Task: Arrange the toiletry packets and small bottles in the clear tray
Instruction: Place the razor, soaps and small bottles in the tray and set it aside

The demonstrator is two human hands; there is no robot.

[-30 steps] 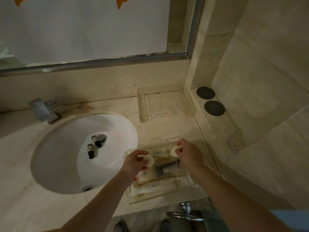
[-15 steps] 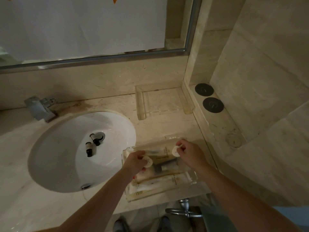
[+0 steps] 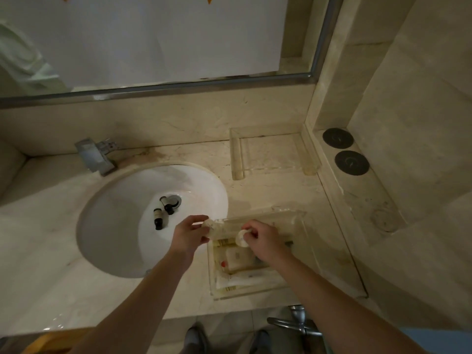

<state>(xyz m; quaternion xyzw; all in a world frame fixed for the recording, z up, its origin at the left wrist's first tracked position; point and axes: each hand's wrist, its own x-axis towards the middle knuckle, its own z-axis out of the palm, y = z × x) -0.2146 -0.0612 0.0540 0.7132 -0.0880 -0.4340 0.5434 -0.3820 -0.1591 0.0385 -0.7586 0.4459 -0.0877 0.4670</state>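
Observation:
The clear tray (image 3: 298, 218) sits on the marble counter to the right of the sink, with several pale toiletry packets (image 3: 238, 259) lying in it. My left hand (image 3: 190, 235) pinches a small round white packet (image 3: 208, 223) at the tray's far left corner. Over the tray's back half, my right hand (image 3: 263, 238) grips another small round white packet (image 3: 241, 238). Two small dark-capped bottles (image 3: 163, 209) lie in the sink basin beside the drain.
White sink basin (image 3: 122, 226) with a chrome tap (image 3: 95, 157) behind it. A second clear tray (image 3: 237, 154) stands by the back wall. Two black round discs (image 3: 344, 152) lie on the right ledge. A metal fitting (image 3: 297, 319) pokes out below the counter edge.
My left hand has lifted its round packet from the tray's middle toward the far left corner. My right hand stays over the back of the tray with its packet.

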